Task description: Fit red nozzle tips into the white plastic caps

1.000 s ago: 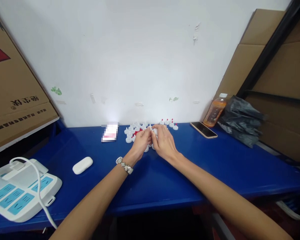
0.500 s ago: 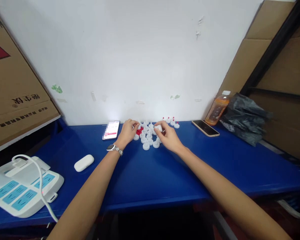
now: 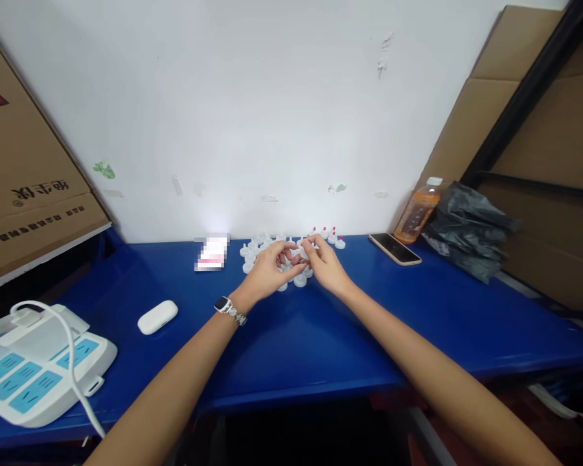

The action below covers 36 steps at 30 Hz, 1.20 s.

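Note:
My right hand [image 3: 326, 264] pinches a white nozzle cap [image 3: 302, 253] between thumb and fingers, a little above the pile. From the other side my left hand [image 3: 268, 266] meets it, its fingers curled together at the cap. Whatever is in the left fingertips is too small and covered to make out. Beneath and around both hands lie several loose white nozzle caps [image 3: 248, 266], partly hidden by the fingers. Behind the right hand stand several white caps with red tips [image 3: 333, 237].
A lit phone [image 3: 212, 252] and a white earbud case [image 3: 158, 317] lie left, beside a power strip [image 3: 43, 382]. On the right are a dark phone [image 3: 395, 248], a drink bottle [image 3: 418, 212] and a black plastic bag [image 3: 471, 230]. A white wall [image 3: 262, 116] closes the back.
My left hand has moved right, from the small red pieces to the cap in my right hand. The right hand keeps hold of the cap. The view has shifted slightly.

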Each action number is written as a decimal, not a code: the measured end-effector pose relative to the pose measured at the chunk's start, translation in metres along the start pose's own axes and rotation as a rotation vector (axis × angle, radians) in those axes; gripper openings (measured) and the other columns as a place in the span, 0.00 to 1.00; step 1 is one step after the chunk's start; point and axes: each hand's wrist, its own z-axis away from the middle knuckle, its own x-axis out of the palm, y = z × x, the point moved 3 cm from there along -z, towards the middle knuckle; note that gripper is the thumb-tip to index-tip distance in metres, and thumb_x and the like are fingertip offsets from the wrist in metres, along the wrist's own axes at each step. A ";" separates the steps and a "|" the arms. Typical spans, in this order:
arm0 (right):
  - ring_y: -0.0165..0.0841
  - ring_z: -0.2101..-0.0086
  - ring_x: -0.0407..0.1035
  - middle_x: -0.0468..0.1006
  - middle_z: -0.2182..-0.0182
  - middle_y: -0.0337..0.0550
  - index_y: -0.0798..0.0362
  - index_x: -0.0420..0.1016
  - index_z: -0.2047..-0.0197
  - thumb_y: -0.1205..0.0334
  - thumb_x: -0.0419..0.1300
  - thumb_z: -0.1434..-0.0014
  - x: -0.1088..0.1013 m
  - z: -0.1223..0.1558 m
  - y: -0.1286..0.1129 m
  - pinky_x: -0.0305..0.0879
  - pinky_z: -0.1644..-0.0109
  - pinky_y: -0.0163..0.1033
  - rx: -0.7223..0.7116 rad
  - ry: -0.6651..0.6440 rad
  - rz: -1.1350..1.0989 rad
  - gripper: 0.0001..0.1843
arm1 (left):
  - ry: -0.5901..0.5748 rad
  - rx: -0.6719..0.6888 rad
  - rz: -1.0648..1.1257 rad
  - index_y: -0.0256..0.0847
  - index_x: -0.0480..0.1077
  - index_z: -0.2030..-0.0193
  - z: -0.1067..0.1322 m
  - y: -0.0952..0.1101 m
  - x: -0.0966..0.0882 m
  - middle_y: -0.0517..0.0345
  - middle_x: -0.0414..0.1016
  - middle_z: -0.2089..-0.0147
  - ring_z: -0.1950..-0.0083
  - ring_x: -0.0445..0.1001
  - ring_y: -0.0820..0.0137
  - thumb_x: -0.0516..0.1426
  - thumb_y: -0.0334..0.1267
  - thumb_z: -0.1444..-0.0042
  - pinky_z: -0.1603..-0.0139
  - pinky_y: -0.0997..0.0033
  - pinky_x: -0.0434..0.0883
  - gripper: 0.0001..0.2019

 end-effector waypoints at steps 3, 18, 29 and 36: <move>0.31 0.72 0.71 0.76 0.71 0.36 0.48 0.63 0.59 0.43 0.50 0.34 0.008 0.001 0.004 0.66 0.68 0.35 0.010 0.066 -0.031 0.17 | 0.057 0.000 -0.016 0.41 0.70 0.55 0.000 0.009 0.012 0.59 0.71 0.64 0.63 0.70 0.70 0.61 0.38 0.45 0.59 0.69 0.68 0.11; 0.33 0.67 0.69 0.73 0.66 0.39 0.49 0.67 0.49 0.51 0.56 0.38 0.002 0.010 -0.026 0.66 0.62 0.37 -0.092 0.016 0.137 0.17 | -0.002 0.141 -0.422 0.38 0.69 0.45 0.000 0.020 -0.004 0.49 0.75 0.52 0.49 0.69 0.61 0.54 0.38 0.35 0.50 0.61 0.69 0.14; 0.31 0.69 0.70 0.79 0.70 0.41 0.54 0.78 0.63 0.58 0.59 0.40 -0.017 -0.003 -0.014 0.64 0.64 0.36 -0.147 0.106 0.241 0.09 | -0.059 0.017 -0.363 0.42 0.69 0.45 0.001 0.002 -0.011 0.50 0.74 0.50 0.50 0.70 0.59 0.56 0.48 0.37 0.52 0.60 0.68 0.18; 0.32 0.68 0.73 0.81 0.69 0.42 0.53 0.79 0.64 0.65 0.59 0.41 -0.013 -0.008 0.006 0.65 0.60 0.37 -0.077 -0.079 0.424 0.07 | -0.236 0.063 -0.335 0.46 0.77 0.55 0.004 -0.016 -0.011 0.52 0.71 0.57 0.51 0.68 0.60 0.56 0.45 0.38 0.47 0.57 0.67 0.11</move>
